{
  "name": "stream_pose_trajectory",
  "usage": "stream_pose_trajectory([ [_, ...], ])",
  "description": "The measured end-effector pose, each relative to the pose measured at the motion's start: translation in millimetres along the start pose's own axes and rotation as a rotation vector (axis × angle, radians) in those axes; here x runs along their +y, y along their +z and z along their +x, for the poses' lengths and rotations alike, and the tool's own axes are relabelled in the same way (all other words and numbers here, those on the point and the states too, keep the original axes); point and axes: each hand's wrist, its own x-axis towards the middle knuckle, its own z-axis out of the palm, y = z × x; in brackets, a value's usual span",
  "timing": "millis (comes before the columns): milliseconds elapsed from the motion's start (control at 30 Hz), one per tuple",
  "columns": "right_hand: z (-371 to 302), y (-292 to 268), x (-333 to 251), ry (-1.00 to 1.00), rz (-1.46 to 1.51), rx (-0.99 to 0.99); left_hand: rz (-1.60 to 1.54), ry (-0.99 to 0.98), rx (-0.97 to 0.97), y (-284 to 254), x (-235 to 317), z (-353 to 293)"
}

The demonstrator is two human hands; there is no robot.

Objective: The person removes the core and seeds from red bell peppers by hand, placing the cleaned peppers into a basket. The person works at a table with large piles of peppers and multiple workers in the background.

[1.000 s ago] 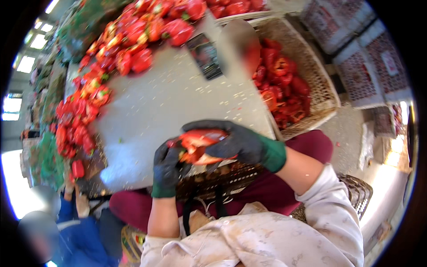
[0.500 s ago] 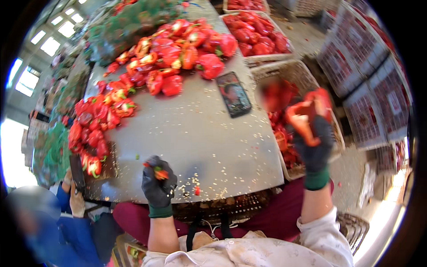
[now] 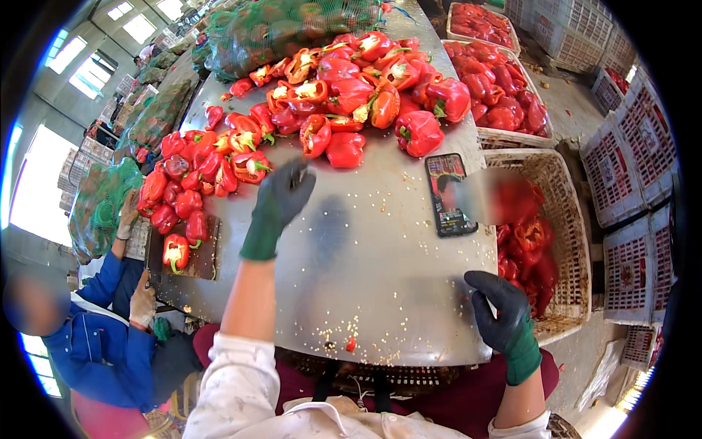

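My left hand [image 3: 284,196], in a dark glove with a green cuff, reaches over the table just short of the pile of red bell peppers [image 3: 349,95]. Its fingers point forward, a little apart, with nothing seen in them. By the table's right edge, my right hand [image 3: 503,314], gloved the same way, has its fingers curled round; what they hold, if anything, I cannot make out. Several peppers in the pile are cut and show pale cores. Beyond that hand, a basket [image 3: 578,241] contains red pepper pieces [image 3: 537,252].
A phone [image 3: 448,194] lies on the metal table [image 3: 373,267], among scattered seeds. Full pepper crates [image 3: 504,88] stand at the far right, with stacked white crates [image 3: 629,154] beyond. A green net sack [image 3: 292,33] lies behind. At left, a co-worker [image 3: 110,351] works at a board [image 3: 208,263].
My left hand has moved forward toward the pile, and the core scraps it held are gone. My right hand has let go of the pepper above the basket and come back to the table edge.
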Motion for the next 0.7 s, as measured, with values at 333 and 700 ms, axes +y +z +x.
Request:
stream_pose_trajectory([
  [333, 4, 22, -10, 0.300, 0.378, -0.195, 0.183, -0.053, 0.123, 50, -8, 42],
  [700, -10, 80, -11, 0.558, 1.706, -0.438, -0.439, 0.243, -0.217, 45, 166, -209],
])
